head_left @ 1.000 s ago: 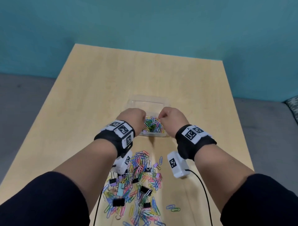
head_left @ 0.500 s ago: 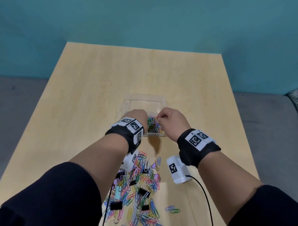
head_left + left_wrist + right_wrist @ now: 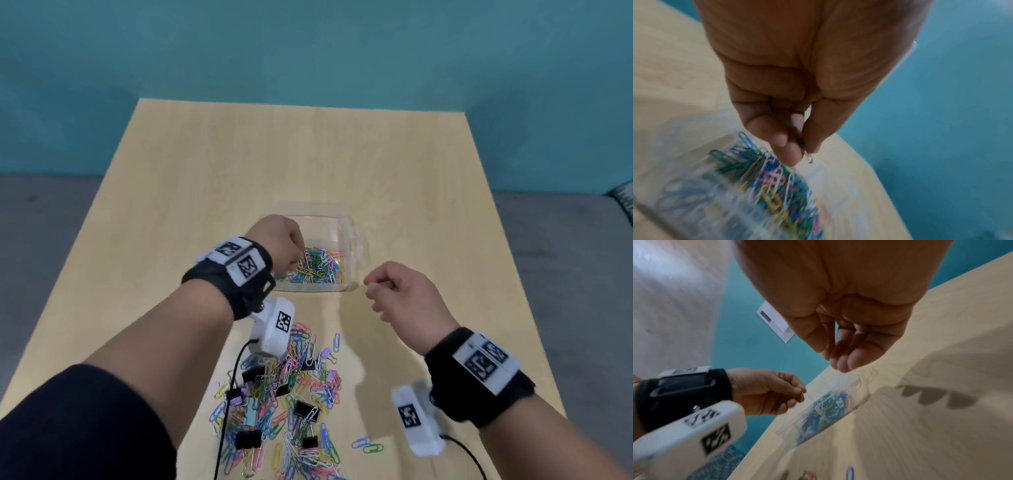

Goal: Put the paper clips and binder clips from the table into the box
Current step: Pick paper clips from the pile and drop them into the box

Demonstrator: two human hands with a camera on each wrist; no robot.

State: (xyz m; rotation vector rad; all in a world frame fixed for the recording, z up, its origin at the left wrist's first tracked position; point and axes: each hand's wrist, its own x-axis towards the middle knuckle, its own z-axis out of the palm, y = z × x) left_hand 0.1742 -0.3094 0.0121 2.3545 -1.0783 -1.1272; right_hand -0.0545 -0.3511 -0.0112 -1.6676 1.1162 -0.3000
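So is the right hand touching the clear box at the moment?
Apart. In the head view the right hand hovers to the right of the box, with bare table showing between its fingertips and the box's corner.

A clear box [image 3: 346, 240] is seen on a pale wood-grain table [image 3: 205, 178], and it is filled with paper clips [image 3: 320, 270] in green, blue, yellow, pink and white. The same colours are repeated in the loose pile [image 3: 291, 394] on the table, where black binder clips [image 3: 305, 409] and a few lilac ones [image 3: 326, 353] are mixed in. Black wristbands [image 3: 222, 284] are fitted with white tags [image 3: 239, 262] printed in black-and-white square patterns. A teal wall [image 3: 308, 51] and a grey floor [image 3: 51, 209] are shown behind.
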